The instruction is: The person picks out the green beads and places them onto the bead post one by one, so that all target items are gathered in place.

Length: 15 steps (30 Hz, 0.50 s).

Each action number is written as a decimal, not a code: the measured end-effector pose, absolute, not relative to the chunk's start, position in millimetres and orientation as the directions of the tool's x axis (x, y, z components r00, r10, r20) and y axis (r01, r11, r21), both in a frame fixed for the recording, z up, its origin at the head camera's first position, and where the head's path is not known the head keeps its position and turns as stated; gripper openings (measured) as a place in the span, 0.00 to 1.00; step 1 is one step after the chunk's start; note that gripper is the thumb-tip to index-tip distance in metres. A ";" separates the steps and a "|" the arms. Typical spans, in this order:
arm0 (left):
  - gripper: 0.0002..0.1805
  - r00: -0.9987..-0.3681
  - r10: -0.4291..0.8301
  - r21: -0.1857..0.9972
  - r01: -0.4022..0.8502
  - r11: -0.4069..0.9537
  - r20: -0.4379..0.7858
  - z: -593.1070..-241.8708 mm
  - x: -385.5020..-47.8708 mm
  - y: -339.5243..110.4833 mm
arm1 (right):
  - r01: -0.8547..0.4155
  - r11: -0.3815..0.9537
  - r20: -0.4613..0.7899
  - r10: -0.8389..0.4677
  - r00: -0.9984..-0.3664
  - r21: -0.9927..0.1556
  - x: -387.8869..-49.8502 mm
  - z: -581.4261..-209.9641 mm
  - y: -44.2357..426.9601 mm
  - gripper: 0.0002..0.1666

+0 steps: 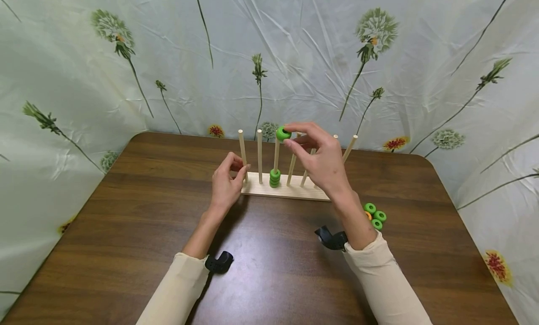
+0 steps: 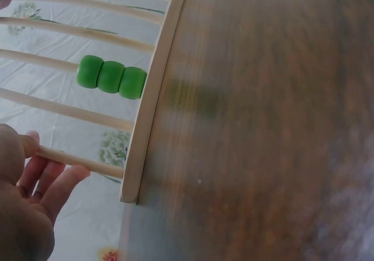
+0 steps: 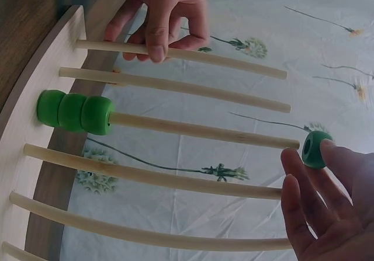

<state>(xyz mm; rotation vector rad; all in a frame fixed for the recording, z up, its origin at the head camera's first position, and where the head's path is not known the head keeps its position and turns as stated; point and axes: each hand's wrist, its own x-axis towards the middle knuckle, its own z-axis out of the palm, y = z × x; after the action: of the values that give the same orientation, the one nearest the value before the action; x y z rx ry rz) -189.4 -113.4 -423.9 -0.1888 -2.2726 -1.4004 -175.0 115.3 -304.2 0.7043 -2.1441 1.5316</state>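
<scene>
A wooden stand with a pale base [image 1: 286,192] holds a row of upright pegs near the back of the table. Three green beads [image 3: 71,110] are stacked at the bottom of the third peg [image 3: 204,132] from the left. My right hand [image 1: 324,161] pinches another green bead [image 3: 315,149] between thumb and fingers, right by that peg's tip; in the right wrist view the bead's hole faces the peg end, with a slight gap. With thumb and fingertips, my left hand [image 1: 227,182] holds the leftmost peg [image 2: 76,159] low down.
On the brown table [image 1: 273,269], to the right of the stand, lie several loose green beads [image 1: 380,216] and an orange bead [image 1: 368,215], partly hidden by my right forearm. A floral curtain [image 1: 294,58] hangs behind the table's back edge.
</scene>
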 end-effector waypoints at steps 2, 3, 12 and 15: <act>0.08 -0.886 -0.121 0.809 0.345 0.475 0.448 -423.8 -189.4 -113.8 | -0.613 0.261 0.591 -0.166 -0.790 -0.746 -175.8 -304.7 114.1 0.18; 0.09 -0.886 -0.121 0.810 0.343 0.476 0.447 -423.7 -189.3 -114.1 | -0.612 0.255 0.589 -0.168 -0.790 -0.748 -176.0 -305.0 113.5 0.17; 0.09 -0.886 -0.118 0.809 0.347 0.475 0.449 -425.2 -190.2 -114.0 | -0.615 0.262 0.594 -0.161 -0.788 -0.744 -179.0 -302.4 108.1 0.17; 0.09 -0.885 -0.120 0.811 0.348 0.470 0.449 -424.7 -190.5 -114.2 | -0.613 0.285 0.595 -0.157 -0.788 -0.736 -180.2 -301.1 106.7 0.18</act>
<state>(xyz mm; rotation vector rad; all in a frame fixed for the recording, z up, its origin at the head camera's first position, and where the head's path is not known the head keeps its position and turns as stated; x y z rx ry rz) -190.5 -114.2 -424.7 -0.1896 -2.2741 -1.4034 -180.2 106.7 -301.1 0.6924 -2.1515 1.5112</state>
